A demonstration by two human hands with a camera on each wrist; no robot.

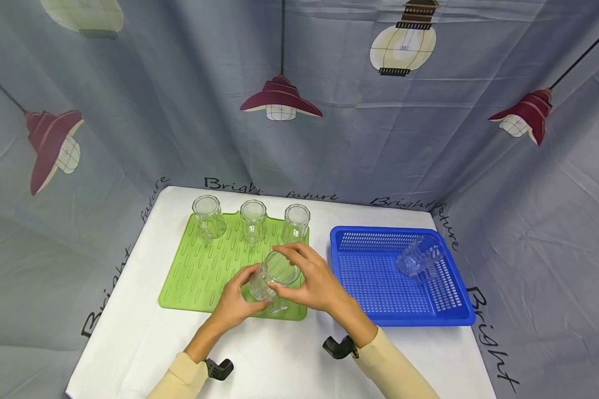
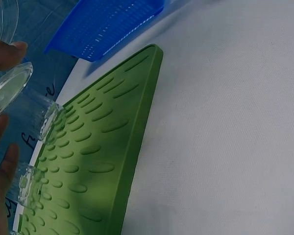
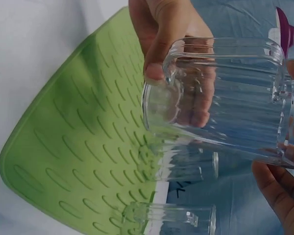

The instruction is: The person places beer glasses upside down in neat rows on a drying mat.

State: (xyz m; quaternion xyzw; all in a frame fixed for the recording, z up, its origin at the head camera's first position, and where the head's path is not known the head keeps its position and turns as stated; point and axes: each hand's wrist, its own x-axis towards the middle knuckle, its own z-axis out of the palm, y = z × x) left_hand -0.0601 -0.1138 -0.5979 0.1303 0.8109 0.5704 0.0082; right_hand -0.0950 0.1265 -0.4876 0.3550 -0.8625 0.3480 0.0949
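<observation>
Both hands hold a clear glass mug [image 1: 279, 269] over the front right part of a green ribbed drying mat [image 1: 194, 277]. My left hand [image 1: 233, 302] grips it from the left, around its lower end. From the right, my right hand [image 1: 316, 280] curls its fingers and thumb about the upper end. The right wrist view shows the mug [image 3: 235, 98] tilted sideways, its handle [image 3: 225, 43] along the top of that picture. In the left wrist view only one end of the mug [image 2: 12, 88] appears, at the left edge.
Three glass mugs stand along the mat's back edge: left mug [image 1: 208, 216], middle mug [image 1: 253, 219], right mug [image 1: 295, 221]. Right of the mat sits a blue plastic basket [image 1: 335, 249], with another glass mug [image 1: 411, 260] tipped inside. A printed curtain [image 1: 329, 155] hangs behind the white table [image 1: 145, 354].
</observation>
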